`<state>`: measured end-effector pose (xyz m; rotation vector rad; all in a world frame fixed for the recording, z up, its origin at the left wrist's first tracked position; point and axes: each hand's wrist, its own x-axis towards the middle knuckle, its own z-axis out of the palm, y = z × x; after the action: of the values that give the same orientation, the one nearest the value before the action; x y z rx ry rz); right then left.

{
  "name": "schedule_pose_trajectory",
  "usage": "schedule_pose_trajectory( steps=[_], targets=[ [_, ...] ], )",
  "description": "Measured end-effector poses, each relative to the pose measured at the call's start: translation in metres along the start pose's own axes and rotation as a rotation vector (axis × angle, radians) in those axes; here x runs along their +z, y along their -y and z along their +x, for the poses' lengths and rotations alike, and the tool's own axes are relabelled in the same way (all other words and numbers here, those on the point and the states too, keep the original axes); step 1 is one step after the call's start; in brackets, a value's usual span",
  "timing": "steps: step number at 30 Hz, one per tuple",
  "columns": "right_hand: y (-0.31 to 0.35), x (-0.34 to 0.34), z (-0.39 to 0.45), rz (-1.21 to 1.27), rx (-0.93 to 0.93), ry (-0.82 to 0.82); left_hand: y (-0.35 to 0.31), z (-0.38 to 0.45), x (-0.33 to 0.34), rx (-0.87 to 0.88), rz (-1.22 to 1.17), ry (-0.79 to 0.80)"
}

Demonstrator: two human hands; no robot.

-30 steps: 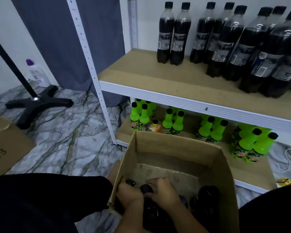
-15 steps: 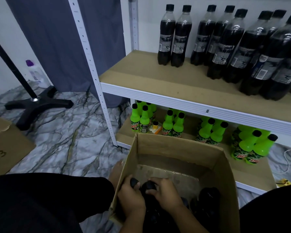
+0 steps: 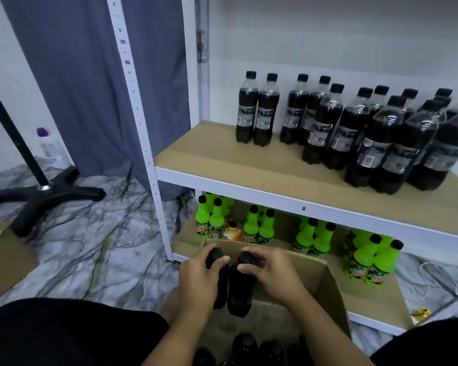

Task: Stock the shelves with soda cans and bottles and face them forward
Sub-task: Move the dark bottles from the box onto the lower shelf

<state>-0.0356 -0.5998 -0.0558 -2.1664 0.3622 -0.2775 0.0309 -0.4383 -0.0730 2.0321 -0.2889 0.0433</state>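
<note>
My left hand (image 3: 198, 278) grips the neck of one dark cola bottle (image 3: 220, 283), and my right hand (image 3: 271, 272) grips the neck of a second dark cola bottle (image 3: 239, 294). Both bottles hang upright, side by side, above the open cardboard box (image 3: 331, 289). More dark bottles (image 3: 245, 346) stand in the box bottom. On the upper shelf (image 3: 222, 159) stand several cola bottles (image 3: 325, 125), clustered to the right. The shelf's left front is bare.
Green soda bottles (image 3: 258, 227) fill the lower shelf behind the box. A white upright post (image 3: 140, 128) frames the shelf's left side. A black stand base (image 3: 45, 194) sits on the marble floor at left, with another cardboard box (image 3: 0, 257) at the far left.
Both hands have come up out of the box, each lifting a cola bottle by its neck. The view has tilted upward, showing more of the wall.
</note>
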Motion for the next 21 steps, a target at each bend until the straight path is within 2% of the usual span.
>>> schedule_pose_trajectory(
  steps=[5,12,21],
  targets=[
    [0.056,-0.048,0.021,0.034,-0.09,-0.058,-0.059,0.046,-0.021,0.123,-0.156,0.022],
    [0.131,-0.11,0.057,0.119,-0.148,-0.121,-0.156,0.094,-0.057,0.295,-0.176,0.009],
    [0.193,-0.175,0.102,0.173,-0.173,-0.246,-0.238,0.146,-0.078,0.441,-0.142,0.0]
  ],
)
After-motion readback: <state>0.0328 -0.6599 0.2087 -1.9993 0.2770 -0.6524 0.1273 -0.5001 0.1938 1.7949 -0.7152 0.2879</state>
